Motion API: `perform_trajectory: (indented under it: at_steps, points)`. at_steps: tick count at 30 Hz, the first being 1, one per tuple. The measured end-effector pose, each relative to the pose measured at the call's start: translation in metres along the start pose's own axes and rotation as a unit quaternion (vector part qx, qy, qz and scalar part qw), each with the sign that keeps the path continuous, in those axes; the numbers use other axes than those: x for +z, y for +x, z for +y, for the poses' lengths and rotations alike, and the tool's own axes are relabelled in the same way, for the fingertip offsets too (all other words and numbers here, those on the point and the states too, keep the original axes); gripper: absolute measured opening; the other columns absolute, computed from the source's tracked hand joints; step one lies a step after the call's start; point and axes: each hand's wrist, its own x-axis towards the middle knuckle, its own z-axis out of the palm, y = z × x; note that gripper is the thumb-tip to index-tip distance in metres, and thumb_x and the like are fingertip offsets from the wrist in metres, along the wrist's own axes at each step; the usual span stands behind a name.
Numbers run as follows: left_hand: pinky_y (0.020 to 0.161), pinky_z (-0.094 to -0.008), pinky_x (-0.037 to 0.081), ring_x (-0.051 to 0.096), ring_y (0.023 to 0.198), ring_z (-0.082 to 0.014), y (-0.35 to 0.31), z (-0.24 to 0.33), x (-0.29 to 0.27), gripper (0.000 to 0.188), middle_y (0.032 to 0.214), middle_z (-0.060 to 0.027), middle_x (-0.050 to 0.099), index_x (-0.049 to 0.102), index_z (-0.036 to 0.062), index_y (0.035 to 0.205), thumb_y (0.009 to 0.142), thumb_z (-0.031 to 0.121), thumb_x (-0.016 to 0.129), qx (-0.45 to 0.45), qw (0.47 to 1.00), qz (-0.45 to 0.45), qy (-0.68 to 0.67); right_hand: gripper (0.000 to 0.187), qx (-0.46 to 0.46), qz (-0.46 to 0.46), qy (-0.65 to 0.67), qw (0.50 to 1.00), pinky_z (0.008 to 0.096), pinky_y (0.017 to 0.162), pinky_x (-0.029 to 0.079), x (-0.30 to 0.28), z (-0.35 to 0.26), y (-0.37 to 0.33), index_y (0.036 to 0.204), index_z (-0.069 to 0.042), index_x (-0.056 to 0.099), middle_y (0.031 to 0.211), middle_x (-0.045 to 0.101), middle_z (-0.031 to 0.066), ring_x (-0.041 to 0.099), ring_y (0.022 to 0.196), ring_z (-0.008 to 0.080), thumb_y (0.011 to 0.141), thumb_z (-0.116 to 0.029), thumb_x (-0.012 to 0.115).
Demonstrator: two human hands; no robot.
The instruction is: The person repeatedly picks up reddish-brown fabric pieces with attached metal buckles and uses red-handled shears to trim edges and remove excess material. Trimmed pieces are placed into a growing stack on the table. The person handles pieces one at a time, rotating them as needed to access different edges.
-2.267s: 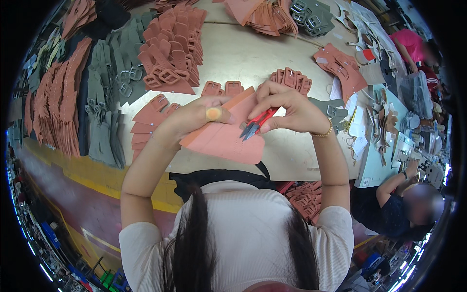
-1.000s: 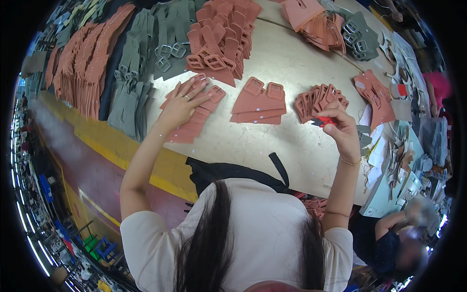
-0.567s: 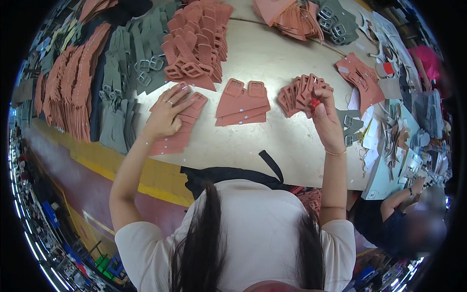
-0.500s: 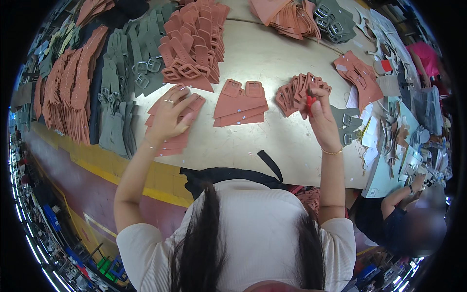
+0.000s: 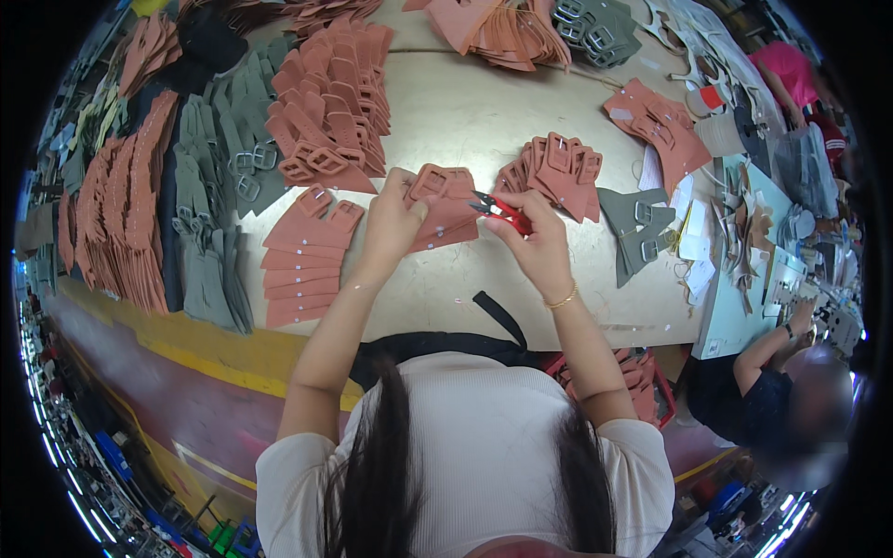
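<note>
My left hand [image 5: 395, 221] pinches the edge of a salmon buckled leather piece [image 5: 446, 212] at the middle of the table. Against its right side, my right hand [image 5: 538, 238] is closed around thread snips [image 5: 507, 215] with red handles, their dark tips pointing left at the buckle end. Left of my left hand lies a stepped stack of salmon pieces [image 5: 302, 279], with two covered buckles at its top. Beyond my right hand is a fan of salmon buckled pieces [image 5: 558, 172]. Grey-green buckled pieces [image 5: 637, 232] lie to its right.
A tall pile of salmon straps [image 5: 330, 102] stands at the back left, beside grey-green straps [image 5: 206, 167]. More salmon pieces [image 5: 507, 37] sit at the back. To the right are a thread spool [image 5: 718, 136] and a co-worker [image 5: 763, 395]. A red crate [image 5: 665, 395] stands below the table edge.
My left hand has moved from the left stack to the middle pieces and taken hold of one. My right hand has come left from the fan, bringing the snips to that piece.
</note>
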Motion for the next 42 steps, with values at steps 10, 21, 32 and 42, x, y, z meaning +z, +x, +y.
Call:
perform_trajectory:
  at_steps: [10, 21, 32, 42]
  points:
    - [0.072, -0.0216, 0.052, 0.065, 0.085, -0.0104, -0.041, 0.039, -0.022, 0.043, 0.096, -0.0138, 0.069, 0.048, -0.007, 0.12, 0.084, 0.003, 0.07, -0.003, 0.946, -0.061, -0.318, 0.032, -0.17, 0.049, -0.112, 0.978, 0.0319, 0.059, 0.048, 0.011, -0.021, 0.009, 0.103, -0.004, 0.068, 0.08, 0.06, 0.0075, 0.06, 0.066, 0.0224, 0.075, -0.017, 0.076]
    - [0.073, -0.0215, 0.052, 0.066, 0.084, -0.0106, -0.052, 0.048, -0.026, 0.037, 0.096, -0.0142, 0.069, 0.051, -0.0073, 0.115, 0.085, 0.002, 0.07, 0.027, 0.95, -0.072, -0.302, 0.03, -0.133, 0.039, -0.103, 0.985, 0.031, 0.063, 0.05, 0.006, -0.036, 0.0, 0.102, -0.001, 0.068, 0.086, 0.062, 0.0101, 0.062, 0.075, 0.0222, 0.076, -0.013, 0.077]
    - [0.082, -0.0237, 0.049, 0.062, 0.095, -0.0102, -0.057, 0.045, -0.021, 0.025, 0.101, -0.0129, 0.067, 0.048, -0.0026, 0.118, 0.096, 0.007, 0.056, 0.033, 0.912, -0.039, -0.407, 0.03, -0.003, 0.078, 0.141, 0.987, 0.0256, 0.065, 0.048, 0.006, -0.041, 0.0, 0.098, -0.001, 0.064, 0.08, 0.061, 0.0051, 0.059, 0.075, 0.0127, 0.076, -0.015, 0.079]
    - [0.068, -0.0186, 0.046, 0.058, 0.078, -0.0038, -0.061, 0.049, -0.011, 0.021, 0.09, -0.0053, 0.065, 0.048, 0.0011, 0.116, 0.099, 0.012, 0.052, 0.08, 0.932, -0.025, -0.353, 0.015, -0.04, 0.042, 0.064, 0.996, 0.0248, 0.059, 0.044, 0.024, -0.043, -0.001, 0.086, -0.003, 0.061, 0.077, 0.061, 0.0067, 0.055, 0.063, 0.0146, 0.079, -0.007, 0.074]
